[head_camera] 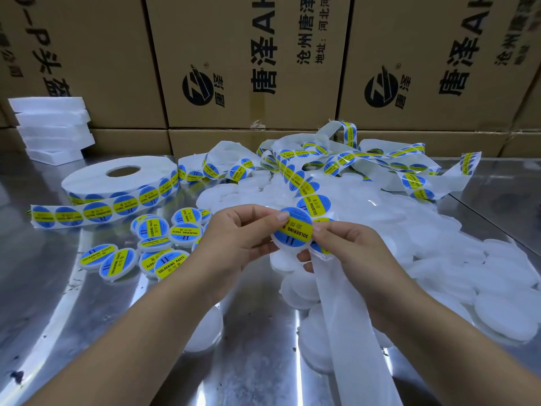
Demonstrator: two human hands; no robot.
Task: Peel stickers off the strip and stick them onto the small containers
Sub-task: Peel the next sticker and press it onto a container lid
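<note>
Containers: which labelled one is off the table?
The container held between left hand and right hand; other labelled ones lie on the table at left.

Bare forearms [164, 312] — left hand [234, 238] and right hand [351, 253] short-nailed.

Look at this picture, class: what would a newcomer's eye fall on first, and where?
The two hands at the centre: the left hand holds a small container bearing a blue and yellow sticker, and the right hand pinches its edge. Then the big sticker roll at the left, and the heap of plain white containers at the right.
</note>
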